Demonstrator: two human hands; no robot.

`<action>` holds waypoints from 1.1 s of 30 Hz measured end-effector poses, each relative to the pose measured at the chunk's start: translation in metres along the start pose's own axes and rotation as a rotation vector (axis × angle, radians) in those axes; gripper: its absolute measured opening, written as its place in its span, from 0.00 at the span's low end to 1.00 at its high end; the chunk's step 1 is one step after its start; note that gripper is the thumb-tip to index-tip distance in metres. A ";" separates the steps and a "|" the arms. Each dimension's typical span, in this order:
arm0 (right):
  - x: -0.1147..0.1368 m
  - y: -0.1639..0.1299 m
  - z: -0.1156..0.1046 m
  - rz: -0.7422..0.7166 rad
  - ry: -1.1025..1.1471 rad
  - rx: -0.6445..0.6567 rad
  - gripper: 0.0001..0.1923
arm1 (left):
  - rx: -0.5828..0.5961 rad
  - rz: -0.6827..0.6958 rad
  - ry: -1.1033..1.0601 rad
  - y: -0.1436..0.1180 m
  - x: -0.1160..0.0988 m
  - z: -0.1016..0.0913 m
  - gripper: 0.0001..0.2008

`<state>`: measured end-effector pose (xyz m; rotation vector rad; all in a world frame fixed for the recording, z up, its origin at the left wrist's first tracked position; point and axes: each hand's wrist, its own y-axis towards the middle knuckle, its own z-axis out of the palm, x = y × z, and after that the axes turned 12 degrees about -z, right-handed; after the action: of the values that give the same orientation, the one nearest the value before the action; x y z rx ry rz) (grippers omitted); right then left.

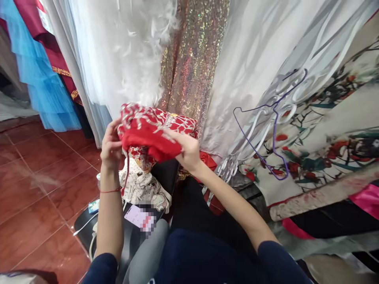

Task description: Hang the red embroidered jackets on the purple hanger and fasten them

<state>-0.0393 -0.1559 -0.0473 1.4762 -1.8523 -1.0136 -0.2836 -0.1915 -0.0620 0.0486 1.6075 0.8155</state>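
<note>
A folded red garment with white and gold patterning [174, 121] is held up in front of me between both hands. Its plain red part [148, 142] faces me, and a thin dark red cord hangs from its left end. My left hand [111, 144] grips that left end, its fingertips partly behind the cloth. At the right side, my right hand [186, 148] is closed over the plain red part, thumb on top. Just below lies a cream dotted cloth [142, 183] on a black bench [133, 232].
On the bench are a lit phone [139, 217], a white cable [85, 225] and a small blue packet [94, 206]. Hanging gowns stand ahead, one sequined [192, 59], one white and feathery [130, 47]. A purple hanger [276, 114] hangs at right, by floral fabric [325, 146].
</note>
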 end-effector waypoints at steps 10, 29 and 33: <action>-0.119 -0.076 -0.092 0.565 -0.132 -0.588 0.18 | 0.481 0.070 0.427 0.053 -0.063 0.186 0.19; -0.128 -0.208 -0.242 0.101 -0.730 -0.392 0.15 | 0.981 0.105 0.024 -0.008 -0.069 0.363 0.16; -0.126 -0.214 -0.238 0.252 -0.830 -0.373 0.16 | 0.909 -0.003 -0.061 -0.012 -0.061 0.366 0.19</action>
<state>0.2992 -0.1086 -0.0876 0.6000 -2.1230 -1.8932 0.0583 -0.0570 -0.0087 0.7060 1.7977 0.0231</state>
